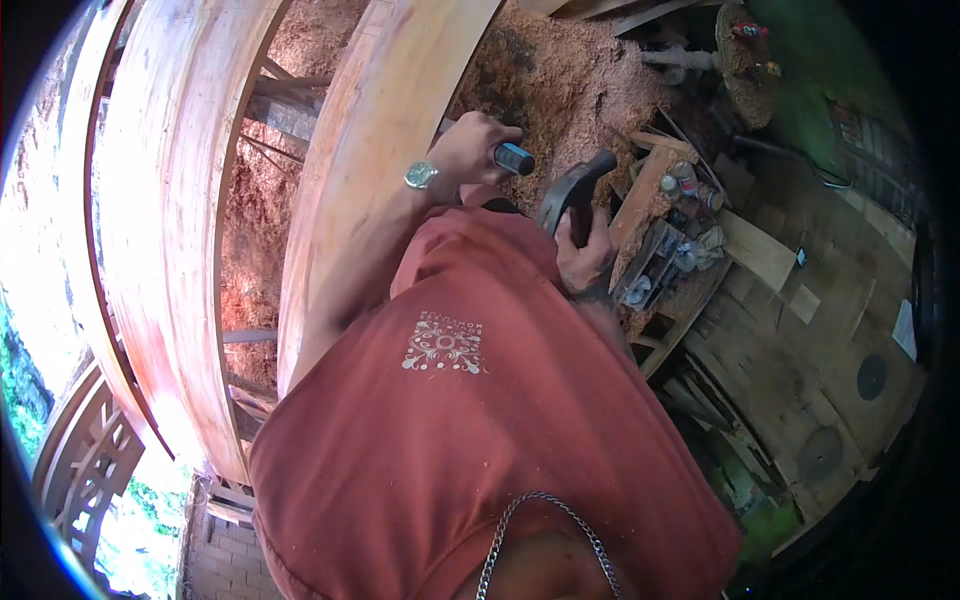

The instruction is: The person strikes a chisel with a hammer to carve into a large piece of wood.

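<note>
My left hand (470, 147), with a wristwatch on its wrist, is closed round a tool with a blue-and-black handle (514, 158). The handle's end sticks out of the fist; the tool's other end is hidden, so its kind does not show. To the right and a little nearer, my right hand (588, 257) grips a dark hammer (562, 196) close below its head. The two tools are apart, with a small gap between them. Beside my left forearm runs a long, pale, curved plank (370, 130).
More wide planks (170, 200) curve along the left. Reddish wood shavings (570, 85) cover the ground ahead. On the right, a wooden bench (640, 205) holds jars (688, 185) and a tray (655, 265) of small items. Past it lies a broad wooden surface (840, 370) with loose boards.
</note>
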Tool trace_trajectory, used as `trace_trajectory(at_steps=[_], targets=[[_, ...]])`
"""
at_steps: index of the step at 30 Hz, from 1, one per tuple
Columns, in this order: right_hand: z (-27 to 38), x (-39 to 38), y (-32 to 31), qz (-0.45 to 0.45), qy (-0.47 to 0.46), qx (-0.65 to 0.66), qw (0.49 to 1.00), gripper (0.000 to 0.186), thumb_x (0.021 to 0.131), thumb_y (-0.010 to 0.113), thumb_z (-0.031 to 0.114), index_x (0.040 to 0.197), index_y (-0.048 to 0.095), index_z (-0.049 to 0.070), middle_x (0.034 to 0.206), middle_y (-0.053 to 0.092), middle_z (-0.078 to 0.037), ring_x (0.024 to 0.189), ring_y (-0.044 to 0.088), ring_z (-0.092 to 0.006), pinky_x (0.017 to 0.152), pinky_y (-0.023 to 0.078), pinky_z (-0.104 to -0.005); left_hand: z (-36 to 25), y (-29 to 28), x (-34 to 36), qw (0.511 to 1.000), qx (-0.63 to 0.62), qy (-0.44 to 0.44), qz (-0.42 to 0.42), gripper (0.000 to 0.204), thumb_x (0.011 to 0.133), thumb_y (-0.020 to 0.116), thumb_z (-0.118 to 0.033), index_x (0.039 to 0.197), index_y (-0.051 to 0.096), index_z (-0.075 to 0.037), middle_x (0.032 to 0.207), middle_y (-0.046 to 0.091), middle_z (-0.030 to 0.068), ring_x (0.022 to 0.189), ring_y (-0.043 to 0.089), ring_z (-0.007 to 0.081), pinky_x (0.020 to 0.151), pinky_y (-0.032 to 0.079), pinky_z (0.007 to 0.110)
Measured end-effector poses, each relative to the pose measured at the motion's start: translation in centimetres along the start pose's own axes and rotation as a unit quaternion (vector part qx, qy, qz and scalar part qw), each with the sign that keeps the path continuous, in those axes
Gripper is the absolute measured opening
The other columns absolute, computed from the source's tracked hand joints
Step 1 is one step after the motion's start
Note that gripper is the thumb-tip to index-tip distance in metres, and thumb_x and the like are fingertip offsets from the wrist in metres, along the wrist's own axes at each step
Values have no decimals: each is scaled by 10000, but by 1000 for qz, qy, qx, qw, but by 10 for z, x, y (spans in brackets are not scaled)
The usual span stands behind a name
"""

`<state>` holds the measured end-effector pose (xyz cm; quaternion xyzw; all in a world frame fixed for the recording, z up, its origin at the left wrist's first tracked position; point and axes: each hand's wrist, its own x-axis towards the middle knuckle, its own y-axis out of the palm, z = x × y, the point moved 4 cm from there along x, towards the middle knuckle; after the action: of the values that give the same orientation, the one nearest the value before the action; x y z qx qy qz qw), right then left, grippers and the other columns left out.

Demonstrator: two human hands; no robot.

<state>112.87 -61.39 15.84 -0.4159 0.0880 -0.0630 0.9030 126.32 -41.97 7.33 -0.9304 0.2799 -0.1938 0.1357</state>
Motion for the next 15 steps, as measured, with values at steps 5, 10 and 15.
trace_trajectory(at_steps=[5,10,15], targets=[[-15,7,-12,-3,-4,11,1000,301,917,684,190,1140,595,8,861,655,-212,788,673,-392,679,501,-450,-3,1,8,999,33,-9,17,236,575,699,-184,711,536,-81,642,590,153,643,606,389,596,478,495],[-7,14,-19,-41,-40,-17,998,298,917,663,178,1144,599,-5,883,660,-233,821,669,-422,685,500,-469,1,-3,17,1000,20,-6,13,228,582,708,-170,713,542,-84,647,592,151,654,609,391,607,480,501],[19,24,-25,-66,-50,-1,997,282,910,675,182,1129,613,16,901,655,-201,809,658,-405,674,502,-457,1,-19,22,999,-5,-47,26,235,603,733,-175,753,573,-90,671,602,149,686,624,388,628,488,500]])
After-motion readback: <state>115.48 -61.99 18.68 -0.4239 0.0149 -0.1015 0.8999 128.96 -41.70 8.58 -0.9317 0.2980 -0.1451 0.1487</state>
